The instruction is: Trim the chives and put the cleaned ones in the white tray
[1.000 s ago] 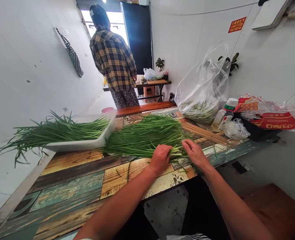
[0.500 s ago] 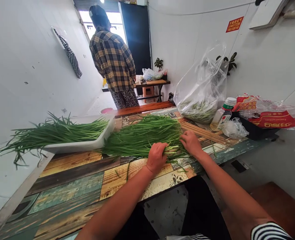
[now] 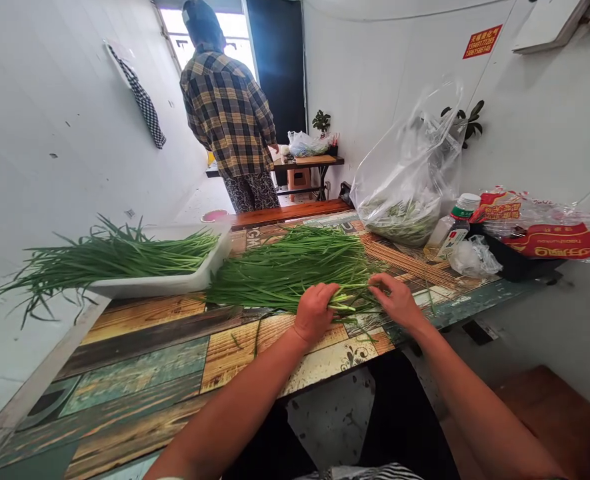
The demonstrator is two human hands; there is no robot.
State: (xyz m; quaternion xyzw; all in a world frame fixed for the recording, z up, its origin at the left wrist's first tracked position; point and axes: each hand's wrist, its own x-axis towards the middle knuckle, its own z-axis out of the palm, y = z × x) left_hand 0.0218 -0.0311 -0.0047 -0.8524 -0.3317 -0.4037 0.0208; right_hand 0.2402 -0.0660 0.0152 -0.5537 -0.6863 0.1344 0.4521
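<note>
A long bunch of garlic chives (image 3: 285, 273) lies on the patterned wood-plank table (image 3: 139, 347), its pale stem ends pointing right. My left hand (image 3: 315, 313) is closed over the near side of the bunch. My right hand (image 3: 397, 301) pinches the pale stem ends a little to the right. A second bunch of chives (image 3: 109, 263) lies across a white plastic tray (image 3: 195, 280) to the left, its leaf tips hanging beyond the tray.
A clear plastic bag (image 3: 405, 180) with chives inside stands at the table's far right. Bamboo skewers (image 3: 405, 259), a bottle (image 3: 452, 227) and a black tray (image 3: 517, 263) lie nearby. A person in a plaid shirt (image 3: 229, 113) stands beyond the table, facing away.
My right hand has shifted right along the stem ends since half a second ago. My left hand stays on the bunch. The view has tilted slightly.
</note>
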